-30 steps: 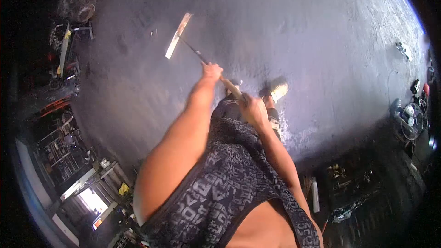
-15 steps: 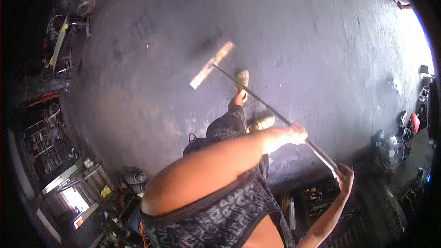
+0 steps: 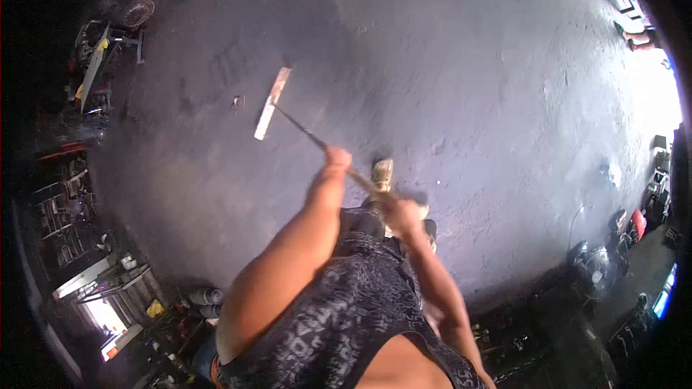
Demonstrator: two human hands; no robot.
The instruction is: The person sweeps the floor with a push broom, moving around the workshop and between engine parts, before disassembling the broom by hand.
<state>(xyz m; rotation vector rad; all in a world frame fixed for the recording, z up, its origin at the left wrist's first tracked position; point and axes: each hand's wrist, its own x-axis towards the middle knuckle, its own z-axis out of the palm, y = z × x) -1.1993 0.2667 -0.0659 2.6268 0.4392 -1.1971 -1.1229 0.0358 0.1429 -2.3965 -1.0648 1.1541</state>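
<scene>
A long-handled tool with a wide, pale flat head (image 3: 273, 103) lies out on the dark floor (image 3: 468, 86), its pole slanting back toward my body. My left hand (image 3: 337, 158) is wrapped round the pole nearer the head. Closer to me, my right hand (image 3: 401, 215) grips the upper part of the pole and looks slightly blurred. Just beyond my right hand is one of my shoes (image 3: 383, 173). A small object (image 3: 237, 102) rests on the floor left of the tool head.
Metal racks (image 3: 65, 223) and parts line the left side. A fan (image 3: 595, 268) stands at the lower right, near a red object (image 3: 639, 224). Another person's feet (image 3: 637, 39) show at the upper right, by the bright opening.
The tool head has moved left and turned more upright in view. Both hands have swung left with the pole, still holding it. My right hand has come in closer to my body.
</scene>
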